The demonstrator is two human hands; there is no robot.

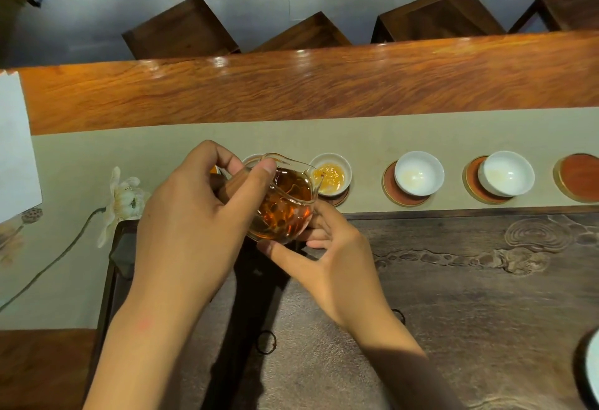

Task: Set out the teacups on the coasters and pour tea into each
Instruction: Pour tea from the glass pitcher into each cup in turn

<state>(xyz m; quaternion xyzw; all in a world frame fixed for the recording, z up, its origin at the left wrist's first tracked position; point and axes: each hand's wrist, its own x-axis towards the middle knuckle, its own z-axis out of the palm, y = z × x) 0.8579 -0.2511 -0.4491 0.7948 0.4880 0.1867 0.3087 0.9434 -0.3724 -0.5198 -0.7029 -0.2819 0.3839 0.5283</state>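
My left hand point(191, 212) grips a glass pitcher point(285, 205) of amber tea by its wooden handle and tilts its spout over a white teacup point(331, 173) that holds some tea. My right hand point(327, 257) supports the pitcher's underside with its fingertips. A cup point(251, 159) further left is mostly hidden behind the pitcher and my thumb. Two white teacups point(418, 172) point(506, 172) stand to the right on round red coasters point(390, 187) point(471, 179); both look nearly dry. One bare coaster point(578, 176) lies at the far right.
The cups stand on a beige runner point(97, 157) with a lotus print, on a long wooden table point(291, 89). A dark carved tea tray point(470, 280) fills the near side. Wooden stools point(181, 29) stand beyond the table. A white dish rim point(593, 364) shows at the right edge.
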